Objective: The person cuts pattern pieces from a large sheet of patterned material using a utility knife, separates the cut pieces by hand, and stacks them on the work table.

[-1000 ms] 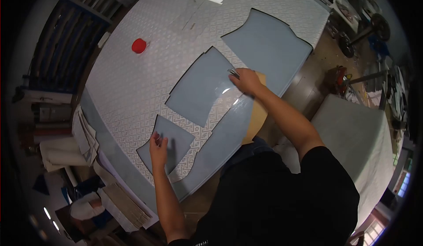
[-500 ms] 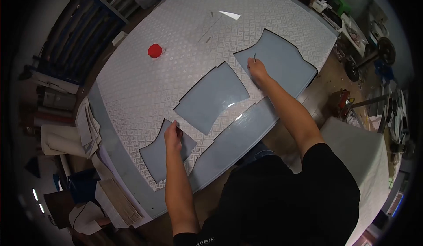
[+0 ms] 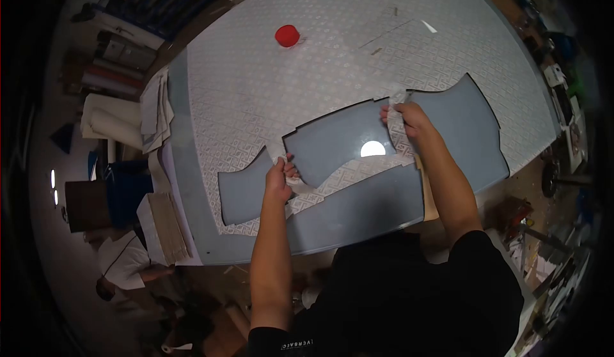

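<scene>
Patterned whitish fabric (image 3: 246, 95) covers much of the table, with several shaped openings that show a smooth grey surface (image 3: 332, 133). My left hand (image 3: 279, 178) closes on a narrow fabric strip (image 3: 275, 147) between the left and middle openings; the strip's lower end is folded up. My right hand (image 3: 412, 119) grips another narrow strip (image 3: 396, 127) between the middle and right openings. This strip stands raised and a bit crumpled. Further along the front, a long grey opening (image 3: 364, 197) runs below both hands.
A red round object (image 3: 287, 35) lies on the fabric towards the back. Left of the table are a fabric roll (image 3: 112, 119), stacked sheets (image 3: 163, 229) and a person in a white top (image 3: 125, 261). A tan strip (image 3: 430, 194) shows beneath my right forearm.
The view has turned and shifted. My hands have come closer together, and both now hold fabric strips. A small thin item at my right hand earlier no longer shows.
</scene>
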Tool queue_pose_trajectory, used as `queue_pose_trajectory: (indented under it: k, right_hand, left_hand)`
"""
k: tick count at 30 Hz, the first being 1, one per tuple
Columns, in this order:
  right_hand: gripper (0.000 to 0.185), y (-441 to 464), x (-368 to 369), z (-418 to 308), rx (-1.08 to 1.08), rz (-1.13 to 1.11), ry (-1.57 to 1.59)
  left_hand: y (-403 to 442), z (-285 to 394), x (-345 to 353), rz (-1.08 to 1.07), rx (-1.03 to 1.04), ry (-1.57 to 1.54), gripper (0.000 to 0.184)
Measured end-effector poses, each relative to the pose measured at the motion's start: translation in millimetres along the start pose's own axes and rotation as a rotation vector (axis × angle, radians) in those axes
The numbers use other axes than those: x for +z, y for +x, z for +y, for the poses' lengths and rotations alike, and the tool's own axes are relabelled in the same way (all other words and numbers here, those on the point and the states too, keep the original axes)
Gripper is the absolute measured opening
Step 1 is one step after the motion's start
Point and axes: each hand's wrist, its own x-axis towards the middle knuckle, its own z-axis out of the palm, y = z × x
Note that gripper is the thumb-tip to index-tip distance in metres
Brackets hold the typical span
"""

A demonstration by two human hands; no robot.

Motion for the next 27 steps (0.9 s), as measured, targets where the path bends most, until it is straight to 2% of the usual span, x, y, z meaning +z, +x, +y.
queue_pose_trajectory:
  k: [1, 3, 8, 10, 18, 27]
  right_hand:
    - [0.024, 9.0, -10.3, 2.0, 0.02, 0.041, 0.031]
    - [0.021, 31.1, -44.8, 5.5, 0.025, -0.056, 0.025]
    - [0.026, -4.7, -25.9, -9.4, -0.093, -0.07, -0.221]
    - [0.028, -6.9, -24.8, -7.3, -0.112, -0.069, -0.285]
    - [0.032, -26.4, -13.6, -11.8, -0.281, -0.035, -0.487]
    - [0.033, -42.7, -11.3, -17.6, -0.29, -0.053, -0.503]
  left_hand:
    - [-3.0, -0.6, 10.7, 0.028, 0.027, 0.021, 0.037]
    - [-5.2, 0.7, 12.4, -0.002, -0.006, -0.039, 0.037]
    - [-23.8, 8.8, 29.3, 0.098, 0.063, 0.046, 0.034]
    - [-26.5, 12.8, 26.9, 0.028, 0.092, 0.052, 0.031]
    - [-36.4, 15.9, 23.7, -0.026, 0.171, 0.116, 0.025]
    - [-53.7, 11.0, 26.0, -0.036, 0.224, 0.173, 0.02]
